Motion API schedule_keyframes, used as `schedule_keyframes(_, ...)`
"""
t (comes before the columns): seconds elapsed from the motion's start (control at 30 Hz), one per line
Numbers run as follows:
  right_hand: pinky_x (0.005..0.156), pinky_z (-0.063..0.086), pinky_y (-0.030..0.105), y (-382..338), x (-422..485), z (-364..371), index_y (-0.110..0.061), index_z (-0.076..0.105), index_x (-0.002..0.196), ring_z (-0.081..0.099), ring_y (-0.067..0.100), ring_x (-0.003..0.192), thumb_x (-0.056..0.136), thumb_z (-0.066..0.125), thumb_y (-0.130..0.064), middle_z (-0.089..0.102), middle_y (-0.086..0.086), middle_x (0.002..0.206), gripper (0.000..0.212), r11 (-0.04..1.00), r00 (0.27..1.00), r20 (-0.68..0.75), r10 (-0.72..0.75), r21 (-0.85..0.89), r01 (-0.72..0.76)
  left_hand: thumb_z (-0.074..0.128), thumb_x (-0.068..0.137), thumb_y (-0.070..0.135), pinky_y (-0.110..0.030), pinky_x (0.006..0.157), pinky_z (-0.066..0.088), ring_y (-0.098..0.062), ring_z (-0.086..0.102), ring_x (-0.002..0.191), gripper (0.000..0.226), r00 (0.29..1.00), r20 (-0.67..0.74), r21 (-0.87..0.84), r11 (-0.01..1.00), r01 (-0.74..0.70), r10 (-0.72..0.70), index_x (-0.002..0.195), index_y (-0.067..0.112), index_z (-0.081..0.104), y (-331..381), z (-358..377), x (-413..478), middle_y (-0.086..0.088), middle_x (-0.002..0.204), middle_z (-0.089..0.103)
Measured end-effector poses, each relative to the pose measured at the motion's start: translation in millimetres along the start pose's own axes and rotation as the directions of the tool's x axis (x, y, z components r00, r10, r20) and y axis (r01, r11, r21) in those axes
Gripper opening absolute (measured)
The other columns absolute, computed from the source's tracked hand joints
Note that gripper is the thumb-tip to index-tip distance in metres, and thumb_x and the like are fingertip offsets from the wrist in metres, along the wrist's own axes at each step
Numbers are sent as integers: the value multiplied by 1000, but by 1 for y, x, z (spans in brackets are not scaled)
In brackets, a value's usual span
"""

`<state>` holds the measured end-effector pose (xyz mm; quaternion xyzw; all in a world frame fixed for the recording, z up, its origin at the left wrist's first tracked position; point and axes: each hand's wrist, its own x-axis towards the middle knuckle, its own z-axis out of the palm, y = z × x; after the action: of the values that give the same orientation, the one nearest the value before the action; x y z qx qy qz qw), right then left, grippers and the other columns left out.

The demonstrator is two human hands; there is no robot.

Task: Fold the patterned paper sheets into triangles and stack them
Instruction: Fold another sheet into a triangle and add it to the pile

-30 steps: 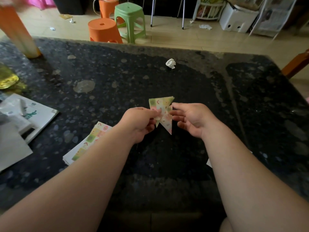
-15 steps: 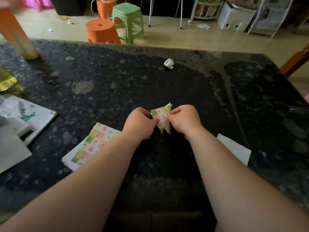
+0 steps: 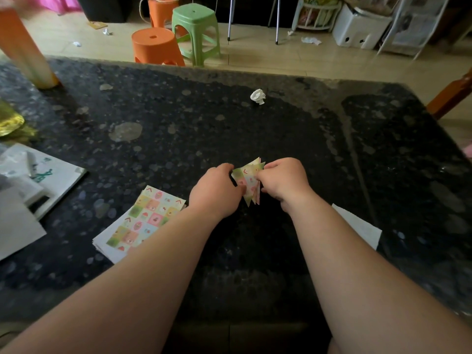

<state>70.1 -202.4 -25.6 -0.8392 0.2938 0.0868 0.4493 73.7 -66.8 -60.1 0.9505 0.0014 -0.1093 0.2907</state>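
Observation:
A folded patterned paper triangle (image 3: 248,181) is held just above the dark table, its tip pointing down. My left hand (image 3: 215,191) pinches its left side and my right hand (image 3: 283,181) pinches its right side, both with curled fingers. A stack of flat patterned paper sheets (image 3: 143,222) lies on the table to the left, partly under my left forearm. A white sheet (image 3: 362,226) lies on the right, partly hidden by my right forearm.
The dark speckled table (image 3: 178,123) carries a crumpled white paper ball (image 3: 258,96) at the back, white papers and packaging (image 3: 30,185) at the left edge, and an orange cylinder (image 3: 23,49) at the far left. Orange and green stools (image 3: 176,34) stand beyond.
My hands came together on the triangle and folded it narrower; my right hand went from open fingers to pinching. The view tilted, so the sheets at left and right show more.

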Motion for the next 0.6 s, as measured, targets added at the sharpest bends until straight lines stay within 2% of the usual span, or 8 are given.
schedule_keyframes(0.13,84,63,43,1,1,-1,-25,67,67,72,17,83,91,70,-11,68,-3,79,28,1000,1000,13,-10,24,10,67,93,45,-36,81,52,-18,62,103,45,999,-13,-19,999,30,-30,134,27,61,2,-1,0,6,114,66)
schedule_keyframes(0.23,84,63,42,2,-4,-3,-22,69,72,69,17,80,92,69,-8,67,-1,79,25,998,998,22,-52,26,51,67,94,42,-36,80,53,-16,62,97,40,999,-22,-30,998,48,-49,130,27,63,2,0,0,7,109,67)
schedule_keyframes(0.37,83,59,39,1,-7,-3,-20,68,80,61,6,82,94,67,-6,66,-8,88,20,993,993,37,-114,36,113,69,94,35,-35,80,55,-16,66,95,35,998,4,-108,992,63,-63,127,25,67,3,-3,2,5,106,70)
schedule_keyframes(0.43,72,59,32,0,-6,-3,-23,69,82,59,4,75,95,66,-6,63,-11,82,22,992,992,55,-115,50,112,69,94,28,-38,78,61,-18,71,79,20,996,29,-212,974,83,-79,114,24,72,3,-5,3,4,93,72)
schedule_keyframes(0.47,66,56,27,0,-6,-3,-25,72,90,59,4,76,95,66,-7,62,-11,84,19,993,992,64,-110,58,106,69,95,24,-40,76,63,-19,72,72,13,994,43,-268,957,107,-99,107,24,72,3,-6,3,2,87,72)
schedule_keyframes(0.53,69,54,25,0,-4,-2,-21,74,114,65,10,93,96,67,-9,69,-5,107,23,993,993,60,-100,72,95,67,96,18,-41,72,64,-19,74,64,13,988,67,-348,924,157,-142,107,21,72,3,-5,3,-1,82,73)
schedule_keyframes(0.6,73,55,27,1,-3,-1,-18,71,125,66,16,109,96,67,-10,68,1,126,30,994,995,46,-93,69,89,67,96,16,-41,71,65,-17,74,62,24,981,84,-385,903,193,-174,119,16,70,3,-5,5,-3,81,74)
